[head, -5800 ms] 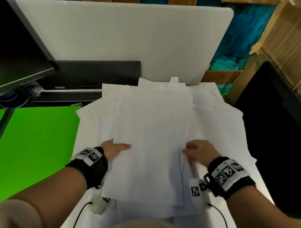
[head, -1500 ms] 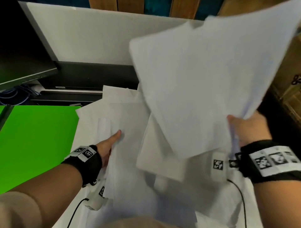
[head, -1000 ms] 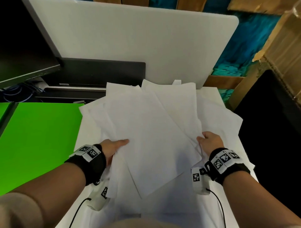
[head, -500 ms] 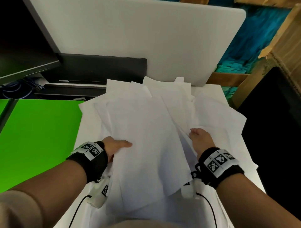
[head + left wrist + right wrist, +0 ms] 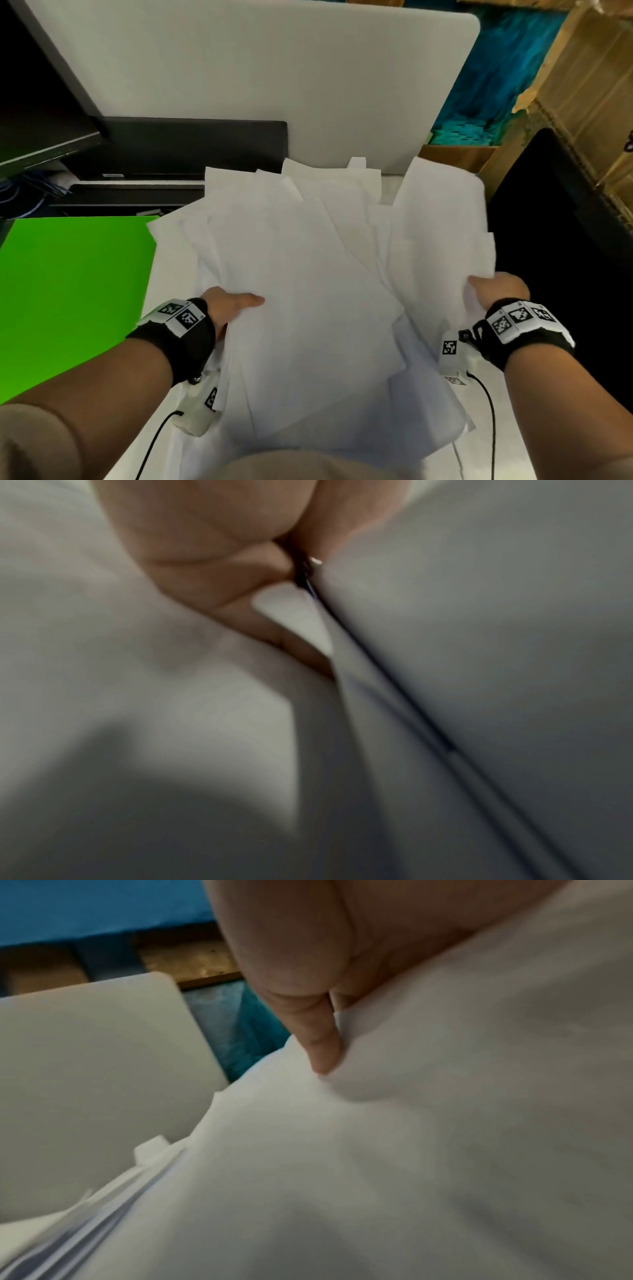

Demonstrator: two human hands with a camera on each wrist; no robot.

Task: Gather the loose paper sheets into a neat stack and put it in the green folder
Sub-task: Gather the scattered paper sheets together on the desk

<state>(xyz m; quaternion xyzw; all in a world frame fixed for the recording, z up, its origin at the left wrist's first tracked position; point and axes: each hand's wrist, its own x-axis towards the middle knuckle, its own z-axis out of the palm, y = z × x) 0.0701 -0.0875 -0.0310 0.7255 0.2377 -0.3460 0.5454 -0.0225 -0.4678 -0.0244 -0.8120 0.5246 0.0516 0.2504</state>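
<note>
A messy pile of white paper sheets (image 5: 318, 291) covers the white table in the head view. My left hand (image 5: 236, 303) grips the pile's left edge, thumb on top and fingers hidden underneath; the left wrist view shows the left hand (image 5: 219, 569) pinching sheet edges (image 5: 445, 642). My right hand (image 5: 493, 291) grips the near corner of a few sheets (image 5: 442, 226) at the pile's right side, raised off the rest. In the right wrist view the right hand (image 5: 308, 988) has a finger pressed on the paper (image 5: 377, 1150). The green folder (image 5: 72, 291) lies flat to the left, touching the pile.
A white upright board (image 5: 260, 68) stands behind the pile. A dark monitor (image 5: 30, 102) and black keyboard (image 5: 178, 147) sit at the back left. A black surface (image 5: 561, 240) and cardboard (image 5: 589, 85) border the table's right edge.
My right hand has moved out from the pile's middle to its right side and now holds a few sheets lifted there. The left hand has stayed at the left edge.
</note>
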